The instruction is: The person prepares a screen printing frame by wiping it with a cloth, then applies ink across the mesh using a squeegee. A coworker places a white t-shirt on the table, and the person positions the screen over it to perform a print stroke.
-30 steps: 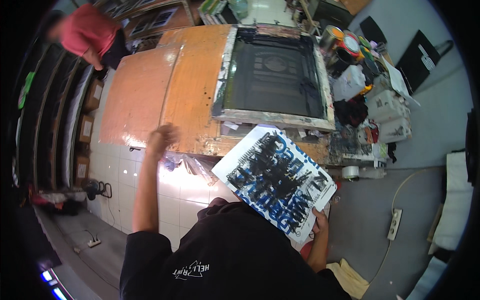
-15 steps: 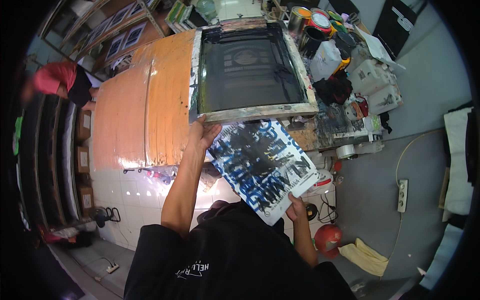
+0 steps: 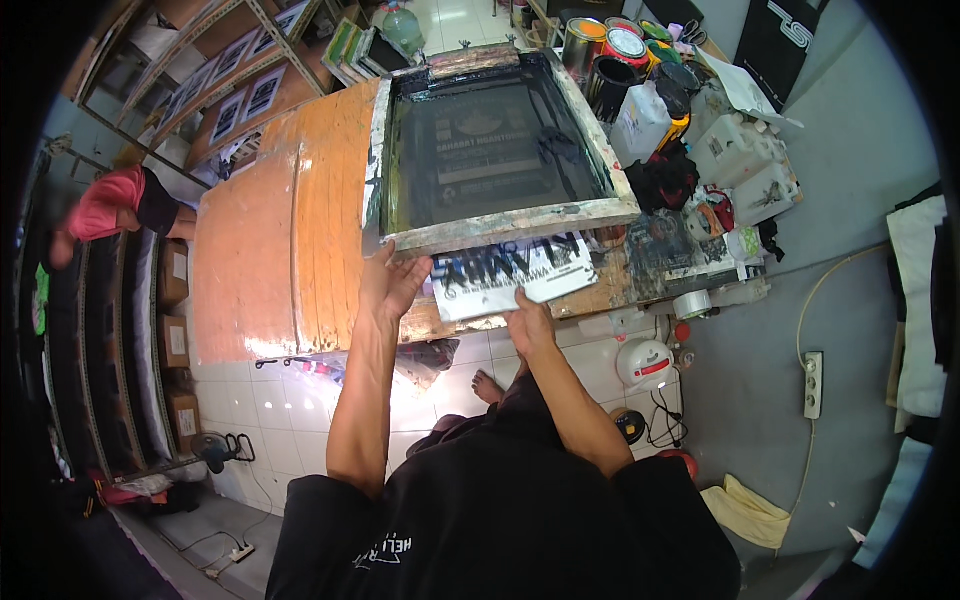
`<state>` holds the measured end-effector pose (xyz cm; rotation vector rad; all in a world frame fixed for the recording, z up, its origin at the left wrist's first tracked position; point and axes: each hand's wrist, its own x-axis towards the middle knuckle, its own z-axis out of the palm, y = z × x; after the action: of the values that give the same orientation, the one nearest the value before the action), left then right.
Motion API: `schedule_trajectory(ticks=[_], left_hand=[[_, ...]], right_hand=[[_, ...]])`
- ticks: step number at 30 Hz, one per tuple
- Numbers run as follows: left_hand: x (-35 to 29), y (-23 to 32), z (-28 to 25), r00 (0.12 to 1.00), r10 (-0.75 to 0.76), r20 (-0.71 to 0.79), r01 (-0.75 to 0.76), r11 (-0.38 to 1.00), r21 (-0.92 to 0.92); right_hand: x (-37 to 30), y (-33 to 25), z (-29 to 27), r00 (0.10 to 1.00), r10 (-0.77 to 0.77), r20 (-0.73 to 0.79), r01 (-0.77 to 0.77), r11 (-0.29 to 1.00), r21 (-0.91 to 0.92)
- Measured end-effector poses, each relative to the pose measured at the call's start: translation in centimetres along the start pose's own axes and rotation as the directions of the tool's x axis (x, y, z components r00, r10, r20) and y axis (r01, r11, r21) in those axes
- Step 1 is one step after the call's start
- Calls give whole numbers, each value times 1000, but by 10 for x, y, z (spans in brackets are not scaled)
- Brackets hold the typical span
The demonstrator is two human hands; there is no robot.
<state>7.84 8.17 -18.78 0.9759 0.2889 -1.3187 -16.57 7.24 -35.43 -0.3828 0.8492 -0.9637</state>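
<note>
1. Clearly, the wooden table point(image 3: 338, 215) gives me most of its room on the left, where flat orange and pinkish boards spread out; its near edge stops close in front of me, with tiled floor below, so pulling back too far could leave things unsupported.
2. The wood-framed screen point(image 3: 510, 226) seems raised along its near bar. I judge that a slip at its near-left corner could let it drop, nipping fingers or marking whatever lies beneath.
3. The printed sheet point(image 3: 500, 287) is just inside the table's near edge, its far part hidden under that bar. Pushed in tilted, it could catch on the wood or brush the dark mesh and smear; how wide the gap is, I can't tell.
4. On the right, a white jug point(image 3: 640, 120) and paint tins point(image 3: 585, 45) crowd near the frame's side, so a swing that way risks a knock.
5. My left hand point(image 3: 397, 287) is half spread at the near-left corner, fingertips by the sheet too; whether it truly grips the wood, I can't tell.
6. My right hand point(image 3: 530, 325) pinches the sheet's near edge, thumb on top; gripping at one spot, it could let the sheet pivot.
</note>
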Motion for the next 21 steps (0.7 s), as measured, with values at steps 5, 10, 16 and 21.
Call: schedule_trajectory(ticks=[5,10,16,21], left_hand=[[-7,2,0,999,28,-46,-29,999,-35],[-11,-3,9,996,23,-88,-26,999,-30],[1,-5,-7,999,30,-40,-32,998,-54],[13,-15,-18,998,12,-58,-15,999,-48]], right_hand=[[38,-36,76,998,21,60,-40,942,333],[91,-26,80,984,31,-174,41,917,396],[91,-22,81,966,89,-243,-44,982,185],[40,-30,46,988,139,-61,-150,961,-231]])
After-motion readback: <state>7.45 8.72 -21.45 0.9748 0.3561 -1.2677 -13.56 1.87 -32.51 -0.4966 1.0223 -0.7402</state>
